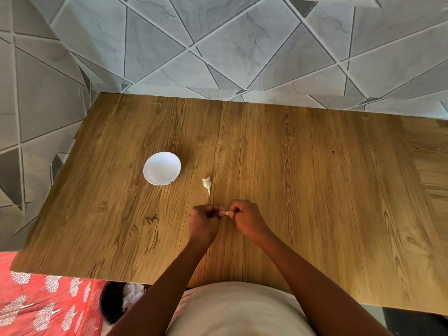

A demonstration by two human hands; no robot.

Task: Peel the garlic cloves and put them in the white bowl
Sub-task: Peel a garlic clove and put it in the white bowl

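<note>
Nearest the camera, a pale shirt (238, 309) fills the lower middle of the view, with two bare forearms reaching forward from it over the counter (315, 190). At lower left, below the counter's near edge, lies a red cloth (36, 299) printed with white tree shapes, and beside it a dark round object (111, 304) holding something white and crumpled; what it is cannot be told.

Just above the counter's near middle, the left hand (203, 221) and right hand (247, 219) meet knuckle to knuckle. Both have their fingers curled inward. Between them shows a small whitish clove (228, 213), pinched by the fingertips of each hand: the left from its left side, the right from its right side. Only a sliver of the clove shows, so whether its skin is on or off cannot be told.

Farther out, slightly left of the hands, a garlic piece (207, 184) lies alone on the wood, its papery stem pointing toward the hands. It touches neither hand nor the bowl.

Beyond it and to the left stands the bowl (162, 169), white with a scalloped rim, upright, its inside showing only white. It is near the garlic piece but apart from it.

The counter is wood-grained, with a small dark spot (333, 151) far to the right. Past its far edge runs a wall (242, 44) of grey marbled tiles cut into triangles.
</note>
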